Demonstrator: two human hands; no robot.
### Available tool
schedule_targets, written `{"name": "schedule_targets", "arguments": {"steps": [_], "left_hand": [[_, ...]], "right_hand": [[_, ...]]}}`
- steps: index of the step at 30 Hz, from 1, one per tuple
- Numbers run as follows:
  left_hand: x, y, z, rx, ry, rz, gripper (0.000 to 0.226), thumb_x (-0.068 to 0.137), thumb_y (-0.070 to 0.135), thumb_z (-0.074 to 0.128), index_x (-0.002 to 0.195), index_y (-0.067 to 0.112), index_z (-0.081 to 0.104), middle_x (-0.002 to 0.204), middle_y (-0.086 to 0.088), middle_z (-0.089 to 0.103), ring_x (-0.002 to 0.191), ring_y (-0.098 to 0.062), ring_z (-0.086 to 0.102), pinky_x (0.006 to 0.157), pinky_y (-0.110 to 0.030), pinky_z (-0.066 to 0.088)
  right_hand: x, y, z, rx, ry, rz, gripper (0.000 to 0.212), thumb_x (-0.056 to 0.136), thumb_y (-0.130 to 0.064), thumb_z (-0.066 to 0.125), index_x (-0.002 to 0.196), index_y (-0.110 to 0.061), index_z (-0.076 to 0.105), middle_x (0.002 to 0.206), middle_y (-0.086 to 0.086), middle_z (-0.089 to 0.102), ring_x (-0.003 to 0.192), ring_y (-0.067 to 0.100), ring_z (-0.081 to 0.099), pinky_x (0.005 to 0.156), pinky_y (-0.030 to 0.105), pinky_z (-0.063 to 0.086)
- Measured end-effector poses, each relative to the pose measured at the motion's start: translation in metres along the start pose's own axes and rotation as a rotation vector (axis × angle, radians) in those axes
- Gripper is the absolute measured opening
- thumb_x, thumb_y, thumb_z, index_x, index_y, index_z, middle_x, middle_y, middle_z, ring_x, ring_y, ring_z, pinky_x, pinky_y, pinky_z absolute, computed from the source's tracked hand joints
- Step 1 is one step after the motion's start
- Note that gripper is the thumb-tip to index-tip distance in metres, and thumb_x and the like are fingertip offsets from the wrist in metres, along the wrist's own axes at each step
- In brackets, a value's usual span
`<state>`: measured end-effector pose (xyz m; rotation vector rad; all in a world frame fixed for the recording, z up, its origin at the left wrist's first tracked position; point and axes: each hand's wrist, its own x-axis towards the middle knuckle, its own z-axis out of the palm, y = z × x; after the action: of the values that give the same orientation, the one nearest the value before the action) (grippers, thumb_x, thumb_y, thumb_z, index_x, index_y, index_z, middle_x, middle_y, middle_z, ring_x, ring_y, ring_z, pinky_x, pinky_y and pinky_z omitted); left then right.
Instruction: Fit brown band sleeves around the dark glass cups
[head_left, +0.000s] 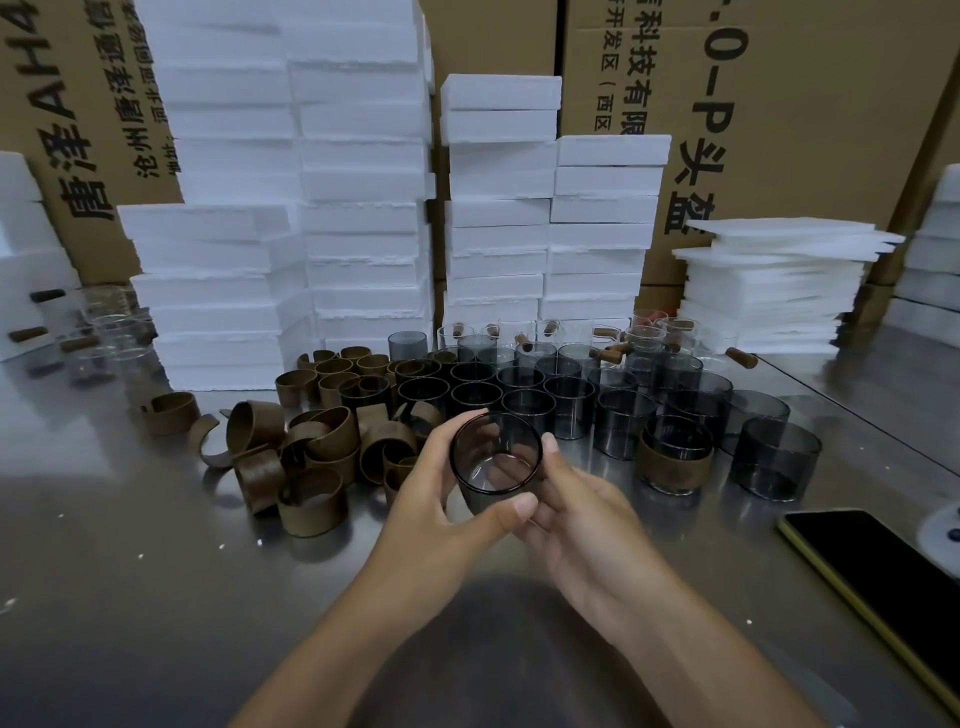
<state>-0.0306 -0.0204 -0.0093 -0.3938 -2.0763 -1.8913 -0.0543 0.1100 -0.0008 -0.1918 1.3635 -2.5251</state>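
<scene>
1. This is a packing or assembly workshop in a storeroom, and a bare steel worktable (130, 597) fills the near view.
2. At 12 o'clock, tall stacks of white foam boxes (358, 208) stand on the table. Thin foam sheets (779, 270) are piled at 2 o'clock.
3. Behind the stacks, large printed cardboard cartons (810, 130) form a wall.
4. Stock lies in bulk: rows of dark glass cups (569, 395) at 12 to 1 o'clock, a loose heap of brown band sleeves (311, 447) at 11 o'clock, and clear glasses (111, 338) at 10 o'clock.

The right edge cuts off the phone (883, 577), and the left hand (436, 504) and right hand (587, 525) hide part of the dark glass cup (496, 452).
</scene>
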Motion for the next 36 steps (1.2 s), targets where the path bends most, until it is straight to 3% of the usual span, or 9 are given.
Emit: {"name": "schedule_targets", "arguments": {"steps": [6, 11, 14, 18, 23, 25, 30, 36], "left_hand": [[0.000, -0.001, 0.003, -0.050, -0.017, 0.023, 0.061, 0.070, 0.023, 0.078, 0.124, 0.030, 0.051, 0.119, 0.008, 0.064, 0.119, -0.009, 0.056, 0.108, -0.036, 0.040], [0.000, -0.003, 0.003, -0.058, -0.019, 0.045, 0.060, 0.065, 0.033, 0.077, 0.120, 0.038, 0.054, 0.120, 0.011, 0.064, 0.119, -0.008, 0.056, 0.102, -0.029, 0.040], [0.000, -0.002, 0.002, -0.059, -0.033, 0.044, 0.058, 0.066, 0.034, 0.077, 0.119, 0.042, 0.054, 0.119, 0.013, 0.064, 0.116, -0.006, 0.058, 0.092, -0.019, 0.046], [0.000, -0.002, -0.002, -0.047, -0.028, 0.061, 0.058, 0.072, 0.018, 0.075, 0.122, 0.036, 0.052, 0.119, 0.017, 0.064, 0.113, 0.000, 0.059, 0.085, -0.008, 0.044], [0.000, -0.003, -0.004, 0.026, -0.016, 0.082, 0.060, 0.071, 0.020, 0.074, 0.124, 0.035, 0.050, 0.122, 0.022, 0.060, 0.119, 0.004, 0.051, 0.089, -0.005, 0.039], [0.000, -0.004, -0.004, 0.055, -0.014, 0.087, 0.062, 0.072, 0.022, 0.075, 0.126, 0.035, 0.049, 0.122, 0.023, 0.059, 0.120, 0.004, 0.051, 0.091, -0.006, 0.038], [0.001, -0.005, -0.005, 0.079, -0.019, 0.089, 0.063, 0.074, 0.021, 0.076, 0.128, 0.037, 0.047, 0.122, 0.023, 0.059, 0.120, 0.003, 0.052, 0.093, -0.007, 0.038], [0.001, -0.008, -0.001, 0.065, -0.022, 0.082, 0.064, 0.072, 0.022, 0.076, 0.128, 0.039, 0.048, 0.123, 0.020, 0.060, 0.121, -0.001, 0.052, 0.100, -0.015, 0.041]], "right_hand": [[-0.004, 0.008, 0.010, 0.059, 0.027, 0.103, 0.064, 0.075, -0.055, 0.047, 0.116, -0.010, 0.065, 0.109, 0.010, 0.073, 0.105, 0.019, 0.068, 0.101, 0.040, 0.047], [-0.005, 0.009, 0.013, 0.075, -0.020, 0.179, 0.075, 0.075, -0.064, 0.041, 0.126, -0.013, 0.060, 0.120, 0.009, 0.069, 0.115, 0.021, 0.063, 0.107, 0.045, 0.042], [-0.005, 0.010, 0.011, 0.087, -0.075, 0.232, 0.077, 0.074, -0.067, 0.041, 0.126, -0.014, 0.061, 0.120, 0.012, 0.068, 0.114, 0.025, 0.064, 0.109, 0.051, 0.039], [-0.005, 0.007, 0.005, 0.002, -0.082, 0.293, 0.077, 0.074, -0.068, 0.041, 0.122, -0.011, 0.062, 0.111, 0.014, 0.072, 0.106, 0.023, 0.068, 0.103, 0.050, 0.045], [-0.005, 0.005, 0.004, -0.067, 0.062, 0.308, 0.069, 0.071, -0.062, 0.050, 0.112, -0.009, 0.065, 0.096, 0.010, 0.076, 0.085, 0.017, 0.074, 0.077, 0.035, 0.052], [-0.005, 0.004, 0.004, -0.054, 0.111, 0.291, 0.062, 0.071, -0.057, 0.054, 0.107, -0.008, 0.066, 0.090, 0.011, 0.076, 0.080, 0.017, 0.074, 0.075, 0.034, 0.052], [-0.006, 0.003, 0.006, 0.026, 0.161, 0.204, 0.038, 0.083, -0.043, 0.057, 0.091, -0.008, 0.070, 0.092, 0.013, 0.076, 0.081, 0.020, 0.074, 0.087, 0.034, 0.052], [-0.006, -0.001, 0.008, 0.167, 0.157, 0.104, 0.027, 0.089, -0.025, 0.057, 0.091, -0.001, 0.068, 0.086, 0.015, 0.075, 0.072, 0.020, 0.074, 0.064, 0.030, 0.061]]}}
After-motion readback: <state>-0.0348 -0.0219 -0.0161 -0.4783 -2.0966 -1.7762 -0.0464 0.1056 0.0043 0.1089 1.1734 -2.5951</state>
